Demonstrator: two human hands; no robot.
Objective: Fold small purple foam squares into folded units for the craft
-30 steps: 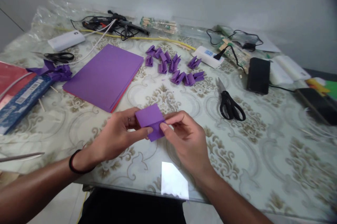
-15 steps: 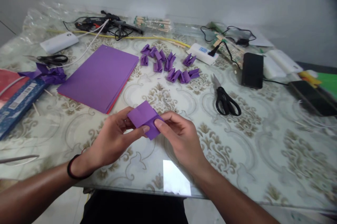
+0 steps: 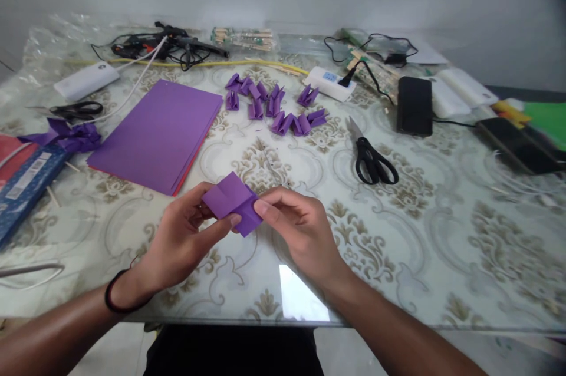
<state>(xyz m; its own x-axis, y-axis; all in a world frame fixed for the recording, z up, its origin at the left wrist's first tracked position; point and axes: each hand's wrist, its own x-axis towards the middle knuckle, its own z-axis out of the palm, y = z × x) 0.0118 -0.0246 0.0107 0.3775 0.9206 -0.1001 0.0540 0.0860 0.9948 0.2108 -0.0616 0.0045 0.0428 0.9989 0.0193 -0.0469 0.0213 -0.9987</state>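
Above the near part of the table, a small square of folded purple paper (image 3: 230,194) is held between both hands. My left hand (image 3: 186,237) pinches its left and lower side, thumb on top and fingers underneath. My right hand (image 3: 296,223) grips its right corner between thumb and fingers. A crease runs across the paper, and one flap lies over the lower part. Beyond my hands, several folded purple paper pieces (image 3: 275,100) stand in a loose cluster. To the left lies a stack of purple paper sheets (image 3: 157,128) with red edges showing below.
Black-handled scissors (image 3: 375,161) lie right of centre, and another pair of scissors (image 3: 77,109) is at the left. A white power strip (image 3: 331,82), a black phone (image 3: 414,106) and a white power bank (image 3: 86,80) sit farther back. Crumpled purple paper (image 3: 79,135) rests near a blue box (image 3: 33,184).
The view has shifted a little, so most things sit slightly farther left. Both hands keep their hold on the folded paper, which looks nearly the same.
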